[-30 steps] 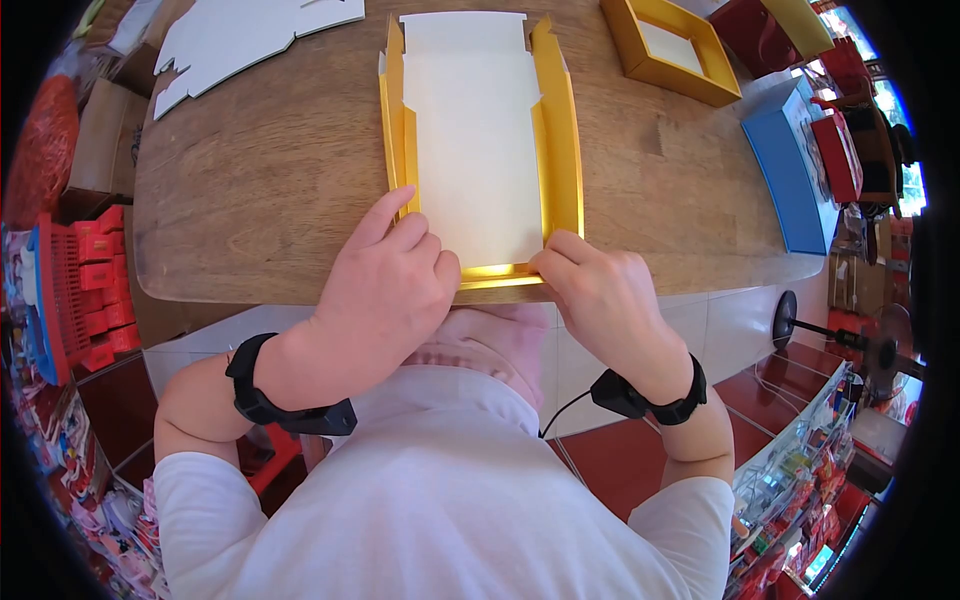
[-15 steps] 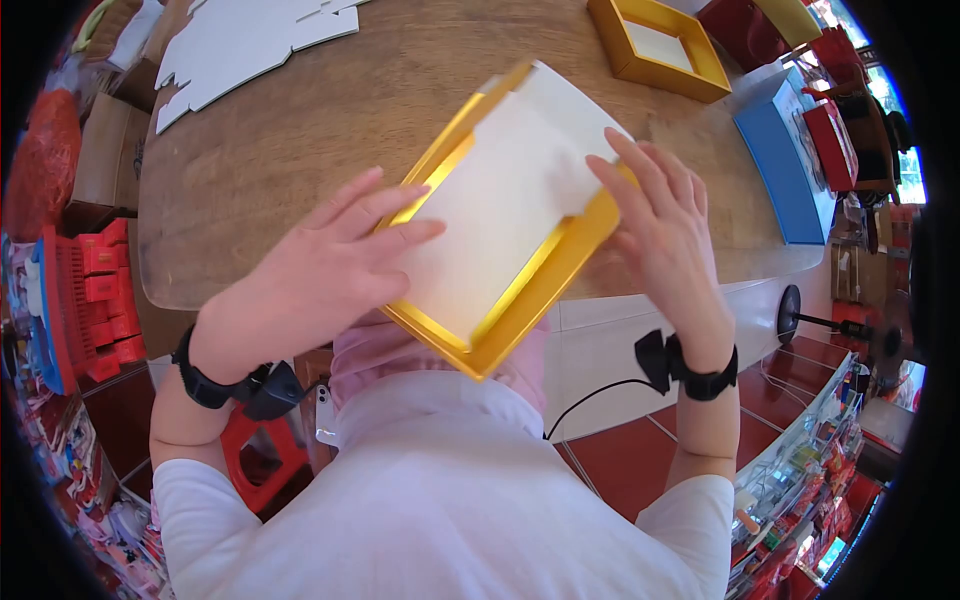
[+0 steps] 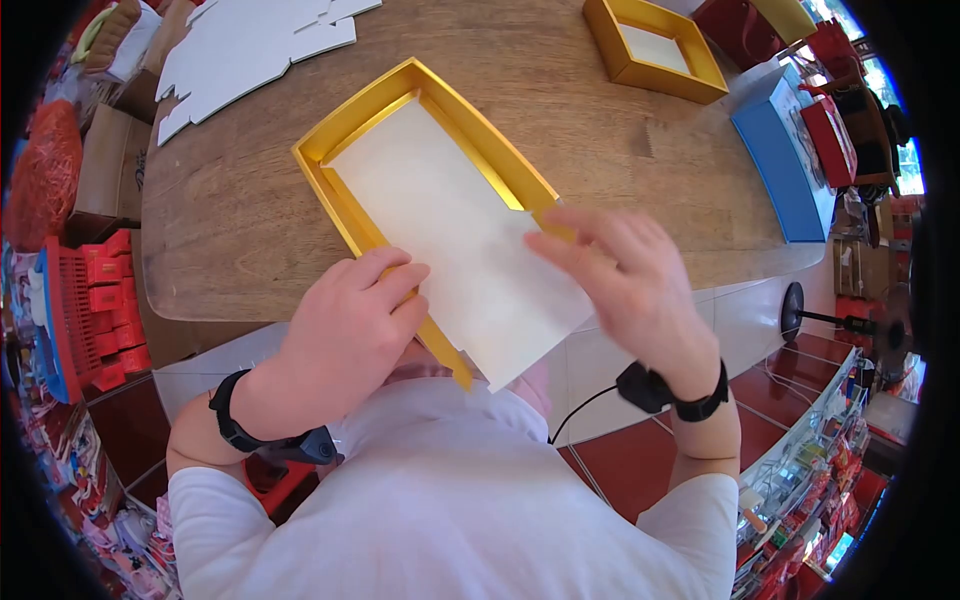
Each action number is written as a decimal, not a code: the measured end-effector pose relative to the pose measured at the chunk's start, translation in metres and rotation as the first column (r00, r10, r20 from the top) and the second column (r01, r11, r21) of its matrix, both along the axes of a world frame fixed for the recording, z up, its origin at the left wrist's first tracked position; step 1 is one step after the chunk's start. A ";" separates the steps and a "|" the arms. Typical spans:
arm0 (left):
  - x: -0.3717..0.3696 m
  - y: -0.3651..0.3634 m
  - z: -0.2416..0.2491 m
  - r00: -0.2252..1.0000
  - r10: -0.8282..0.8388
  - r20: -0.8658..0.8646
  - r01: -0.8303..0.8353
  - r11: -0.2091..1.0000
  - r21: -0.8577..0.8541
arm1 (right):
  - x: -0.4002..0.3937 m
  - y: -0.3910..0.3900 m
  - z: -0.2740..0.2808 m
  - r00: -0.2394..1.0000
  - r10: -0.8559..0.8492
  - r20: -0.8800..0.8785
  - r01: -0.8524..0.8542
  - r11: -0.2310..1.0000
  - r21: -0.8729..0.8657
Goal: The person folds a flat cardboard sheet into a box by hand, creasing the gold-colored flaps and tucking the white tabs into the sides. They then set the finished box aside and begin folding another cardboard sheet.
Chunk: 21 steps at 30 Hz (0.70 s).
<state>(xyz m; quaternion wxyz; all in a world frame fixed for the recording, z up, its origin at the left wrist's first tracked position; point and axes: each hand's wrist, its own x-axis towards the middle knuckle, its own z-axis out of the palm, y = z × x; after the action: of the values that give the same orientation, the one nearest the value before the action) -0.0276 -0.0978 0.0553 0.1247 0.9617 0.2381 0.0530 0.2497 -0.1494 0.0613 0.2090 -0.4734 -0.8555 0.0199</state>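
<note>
A gold cardboard box with a white panel inside it lies tilted across the table's front edge. Its far end has a raised wall, while at the near end the white panel sticks out flat towards my body. My left hand is closed on the box's left wall, fingers bent over the rim. At the right wall, my right hand has its fingers bent around the gold edge, slightly blurred. Part of that wall is hidden behind the fingers.
White die-cut sheets lie at the table's far left. Another gold box stands at the far right, near a blue box. A red basket of small red boxes is left of the wooden table.
The box has been turned so its walled end points away and its flat end faces my body. My left hand has moved lower and gripped the left wall; my right hand has come down and inward.
</note>
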 end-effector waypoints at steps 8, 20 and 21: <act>-0.015 0.023 0.009 0.998 -0.032 0.048 0.041 0.979 -0.199 | 0.019 0.015 -0.006 0.985 0.154 0.083 -0.134 0.969 -0.206; 0.009 0.032 -0.001 0.959 0.210 0.190 -0.182 0.971 -0.153 | 0.006 0.019 -0.014 0.963 0.147 -0.227 -0.191 0.964 -0.186; 0.011 0.032 -0.005 0.959 0.211 0.190 -0.184 0.971 -0.154 | 0.001 0.019 -0.017 0.963 0.149 -0.226 -0.192 0.963 -0.186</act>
<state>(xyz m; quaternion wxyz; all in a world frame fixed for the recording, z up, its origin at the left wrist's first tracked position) -0.0164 -0.0654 0.0506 0.2071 0.9119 0.3220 0.1478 0.2508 -0.1300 0.0445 0.2455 -0.4119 -0.8596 0.1766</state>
